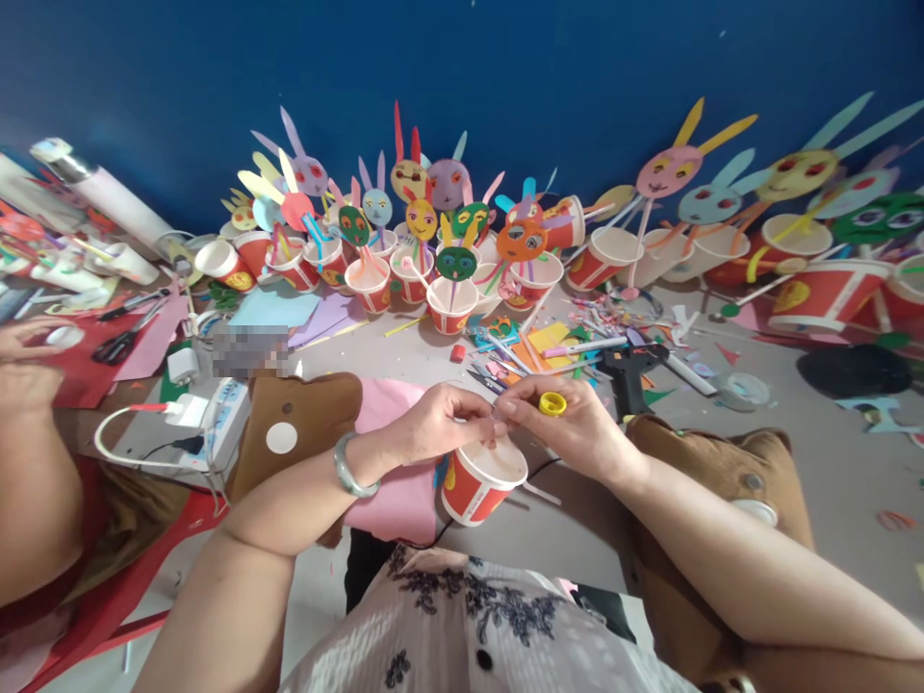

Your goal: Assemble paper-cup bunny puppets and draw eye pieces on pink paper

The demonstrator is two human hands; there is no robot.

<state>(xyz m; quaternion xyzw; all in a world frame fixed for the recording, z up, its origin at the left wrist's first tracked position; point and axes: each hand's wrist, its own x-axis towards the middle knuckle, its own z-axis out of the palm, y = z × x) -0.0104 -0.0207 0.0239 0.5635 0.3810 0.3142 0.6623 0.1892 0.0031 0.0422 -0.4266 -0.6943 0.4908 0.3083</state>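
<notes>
My left hand point(462, 421) and my right hand point(559, 423) meet at the fingertips just above a red and white paper cup point(473, 496). Thumb and finger of the left hand are pinched together; whatever is between them is too small to make out. Tucked in the curled fingers of my right hand is a small round yellow cap point(552, 404), its hollow side showing, while that hand's thumb and forefinger pinch near the left fingertips. The cup stands upright at the table's near edge, its rim partly covered by the hands. Pink paper point(390, 515) lies left of it.
Paper cups with rabbit-faced paper figures point(451, 308) line the blue wall. A black glue gun point(631, 371), scissors point(485, 382) and paper scraps lie beyond my hands. Brown cushions point(303, 423) flank me. At left are a power strip point(225, 423) and another person's arm point(33, 452).
</notes>
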